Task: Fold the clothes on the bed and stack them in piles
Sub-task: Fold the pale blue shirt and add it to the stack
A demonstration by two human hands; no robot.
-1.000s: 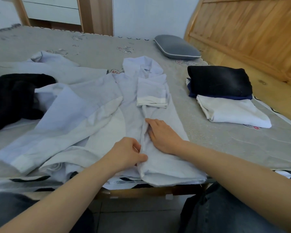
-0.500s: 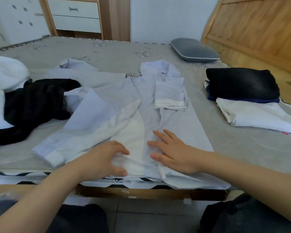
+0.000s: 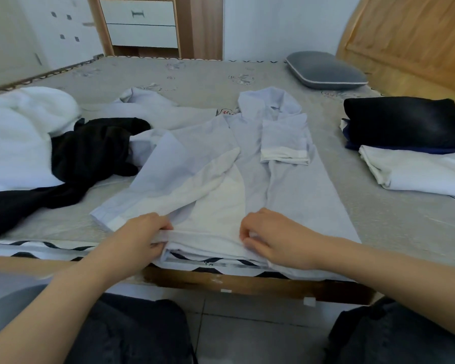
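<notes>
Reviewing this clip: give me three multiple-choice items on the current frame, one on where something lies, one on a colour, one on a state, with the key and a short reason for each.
1. Where does the grey pillow lie?
A. On the floor
B. At the far right of the bed, near the wooden headboard
C. On top of the folded pile

2. What colour is the top garment of the folded pile on the right?
A. Black
B. Red
C. Yellow

3. What are the hands doing to the light blue shirt?
A. Both hover above it
B. Only one touches it
C. The left hand and right hand both pinch its near hem

Key:
1 B: the pillow sits by the headboard corner.
2 A: a black garment tops the pile.
3 C: fingers of both hands curl round the hem at the bed's near edge.
</notes>
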